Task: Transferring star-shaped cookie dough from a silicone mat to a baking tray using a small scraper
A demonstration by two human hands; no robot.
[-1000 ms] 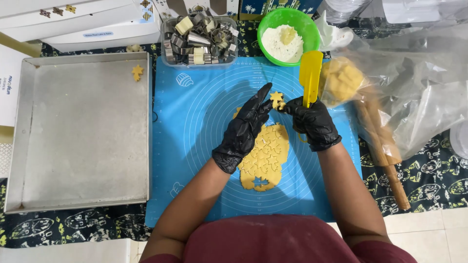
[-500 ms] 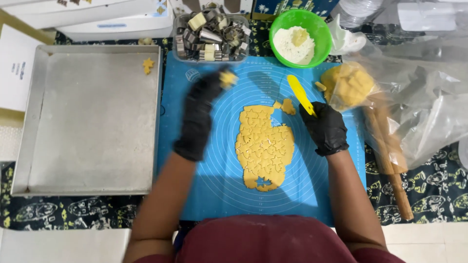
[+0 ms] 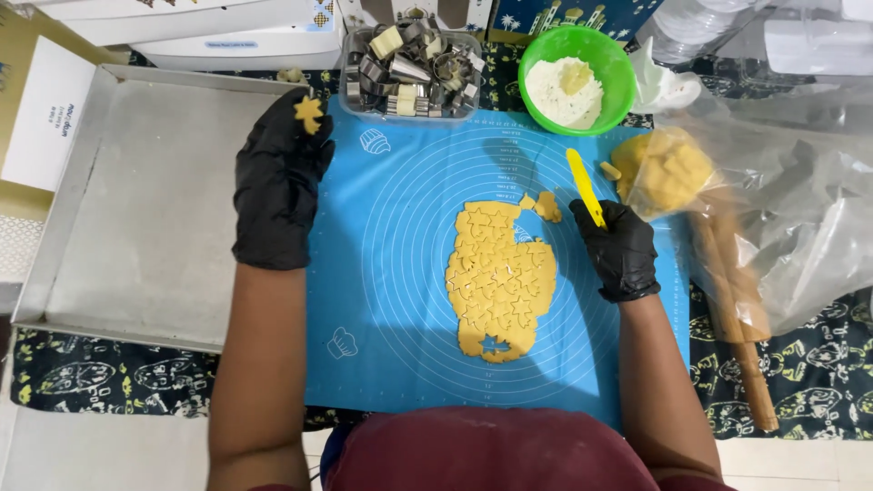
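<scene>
My left hand (image 3: pixel 275 180), in a black glove, holds a small star-shaped dough piece (image 3: pixel 308 114) at its fingertips over the right edge of the metal baking tray (image 3: pixel 109 236). My right hand (image 3: pixel 620 247), also gloved, grips a yellow plastic knife (image 3: pixel 585 186) just right of the rolled dough sheet (image 3: pixel 498 275). That sheet lies on the blue silicone mat (image 3: pixel 391 273) and is stamped with several star shapes. A small dough scrap (image 3: pixel 546 206) lies by the knife.
A clear tub of metal cookie cutters (image 3: pixel 411 62) and a green bowl of flour (image 3: pixel 575 80) stand behind the mat. A lump of dough in plastic (image 3: pixel 668 170) and a wooden rolling pin (image 3: pixel 737 309) lie on the right. White boxes line the back.
My left hand has carried the star piece from the mat leftward to the tray's edge. My right hand has stayed by the dough sheet with the knife.
</scene>
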